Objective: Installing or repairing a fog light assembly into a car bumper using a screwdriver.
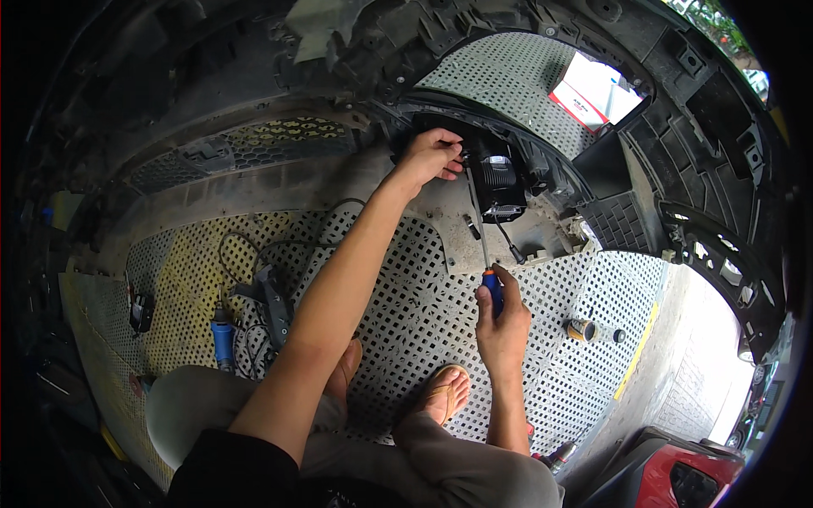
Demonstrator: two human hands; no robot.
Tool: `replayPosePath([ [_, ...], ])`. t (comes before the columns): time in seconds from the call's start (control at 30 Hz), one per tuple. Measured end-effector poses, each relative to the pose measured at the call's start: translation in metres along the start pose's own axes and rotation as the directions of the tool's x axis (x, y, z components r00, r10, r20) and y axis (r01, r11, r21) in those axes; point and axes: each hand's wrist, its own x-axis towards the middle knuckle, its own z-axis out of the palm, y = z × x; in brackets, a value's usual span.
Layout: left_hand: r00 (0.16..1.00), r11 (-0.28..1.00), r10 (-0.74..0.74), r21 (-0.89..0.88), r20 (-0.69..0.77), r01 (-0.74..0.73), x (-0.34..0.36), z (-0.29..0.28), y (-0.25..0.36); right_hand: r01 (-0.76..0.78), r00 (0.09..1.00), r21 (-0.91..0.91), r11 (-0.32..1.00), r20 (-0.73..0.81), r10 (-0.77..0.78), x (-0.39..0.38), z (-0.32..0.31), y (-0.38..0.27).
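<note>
A long screwdriver point(490, 288) with a blue and orange handle is held in my right hand point(505, 327), its shaft pointing up and away from me. The shaft runs along the left side of a black finned unit point(494, 179), fixed inside a large dark plastic car bumper point(339, 188). Beside the unit and close to the screwdriver's tip, my left hand point(428, 157) has its fingers drawn together. Whatever sits between those fingertips is too small to make out. A short black cable with a plug point(516, 252) hangs from the unit's near edge.
On the perforated floor mat at left lie a blue-handled tool point(223, 339), a black bracket-like part point(275, 305) and loose cables. A small can point(581, 329) and a dark cap point(619, 335) are at right. Past the bumper opening stands a white and red box point(584, 97).
</note>
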Motion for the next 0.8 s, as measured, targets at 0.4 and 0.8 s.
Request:
replayPosePath([
  [0.4, 0.981, 0.959, -0.191, -0.211, 0.018, 0.191, -0.043, 0.016, -0.066, -0.163, 0.971, 0.003, 0.987, 0.177, 0.16, -0.101, 0.043, 0.088],
  [0.8, 0.952, 0.862, -0.305, -0.418, 0.027, 0.287, -0.01, 0.029, -0.063, -0.012, 0.966, -0.18, 0.984, 0.253, 0.058, -0.129, 0.082, 0.166],
])
